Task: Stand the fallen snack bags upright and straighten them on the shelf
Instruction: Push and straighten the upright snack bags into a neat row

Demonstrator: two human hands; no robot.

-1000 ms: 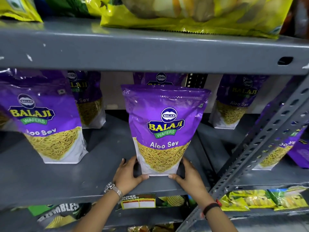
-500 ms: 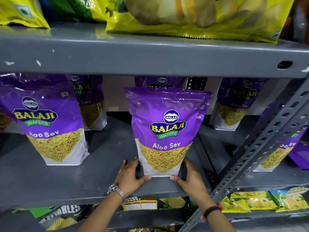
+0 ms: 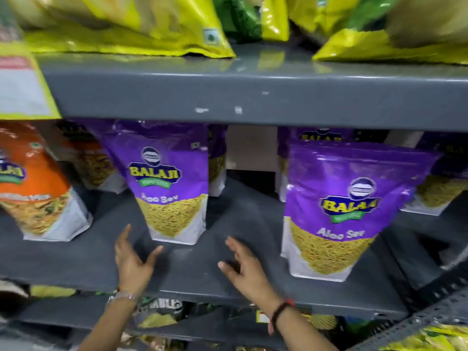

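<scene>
A purple foil pouch of Aloo Sev with a clear window of yellow strands [image 3: 169,183] stands upright near the front of the grey metal shelf [image 3: 76,259], its base flat on the board. To its right, well apart, a second purple Aloo Sev pouch [image 3: 347,211] stands close to the front edge, leaning a little to the right. More purple pouches stand behind both, in the shadow at the back.

The left hand [image 3: 133,259] hovers just in front of the first pouch's lower left corner, fingers spread and empty; whether a fingertip touches the pouch cannot be told through the blur. The right hand [image 3: 243,267] hangs over the bare shelf between the two front pouches, fingers splayed, holding nothing. A metal watch [image 3: 121,297] sits on the left wrist, a dark band [image 3: 279,310] on the right.

At the far left an orange snack pouch [image 3: 38,188] stands upright. Yellow and green bags [image 3: 141,26] lie on the shelf above.
</scene>
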